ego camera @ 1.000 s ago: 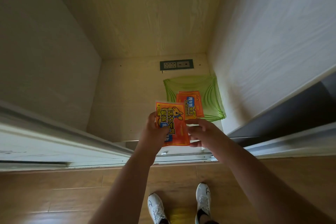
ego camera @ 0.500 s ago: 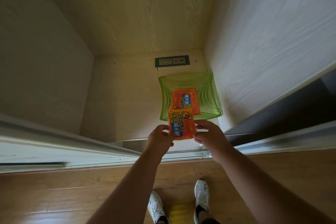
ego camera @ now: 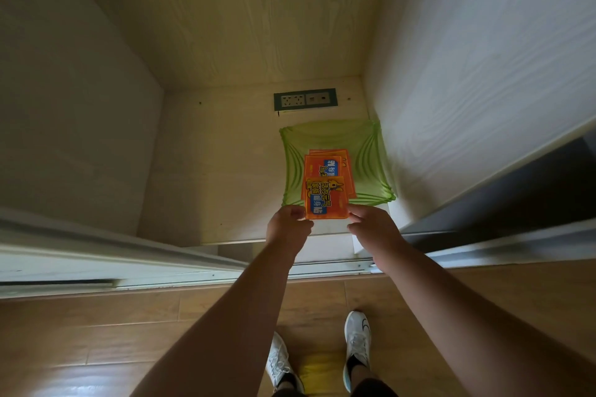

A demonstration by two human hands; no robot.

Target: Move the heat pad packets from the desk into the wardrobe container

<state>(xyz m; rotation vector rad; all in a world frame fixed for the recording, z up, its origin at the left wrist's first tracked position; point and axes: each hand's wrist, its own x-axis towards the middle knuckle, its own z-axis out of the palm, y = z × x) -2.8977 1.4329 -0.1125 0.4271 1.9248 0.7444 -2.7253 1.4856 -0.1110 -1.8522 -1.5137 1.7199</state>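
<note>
A: Where is your packet [ego camera: 326, 201] right now?

B: You hold it by its near corners over the tray's [ego camera: 374, 167] front rim, at 6 o'clock of the tray. Its orange face with the blue label is turned up toward you.

A: And the grip on each side?

B: Your left hand [ego camera: 288, 226] is closed on the packet's lower left corner, fingers curled under and thumb on top. Your right hand [ego camera: 371, 226] touches the lower right corner with its fingertips; the fingers are only loosely bent, and you cannot tell from here whether they really pinch it.

A: What lies in the tray?

B: A stack of packets [ego camera: 329, 166], orange as well, rests flat in the tray's middle, partly covered by the one you hold. How many there are is hard to count.

A: Where does the tray sit?

B: On the wardrobe shelf [ego camera: 219, 171], pushed against the right wall. A socket panel [ego camera: 304, 99] sits just beyond it at 12 o'clock. Your shoes [ego camera: 356, 345] stand on the wooden floor [ego camera: 96, 332] at 6 o'clock, outside the door track [ego camera: 180, 274].
</note>
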